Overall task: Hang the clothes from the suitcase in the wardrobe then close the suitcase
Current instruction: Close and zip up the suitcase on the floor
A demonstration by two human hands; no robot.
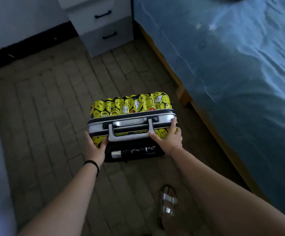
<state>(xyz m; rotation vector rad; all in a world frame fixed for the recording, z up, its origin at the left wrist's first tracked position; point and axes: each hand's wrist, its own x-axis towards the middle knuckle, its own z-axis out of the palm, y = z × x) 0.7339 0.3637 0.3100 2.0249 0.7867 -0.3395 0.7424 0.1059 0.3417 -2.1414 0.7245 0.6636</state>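
Suitcase (131,104), hard-shell, yellow smiley-print, silver-framed: is standing upright on brown brick-patterned floor (53,108), just toward 6 o'clock of centre; left hand (94,145) is gripping its 8 o'clock corner, right hand (169,135) is pressing flat-fingered at 3 o'clock. Risk: uneven pressure toppling it, latches likely unfastened.

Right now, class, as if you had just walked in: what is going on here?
A person holds a yellow smiley-print suitcase standing on the tiled floor beside the bed. The left grip clasps its near left corner; the right grip lies spread on the right end of the top, by the silver handle. Its shells are together, so it looks closed. No clothes show.
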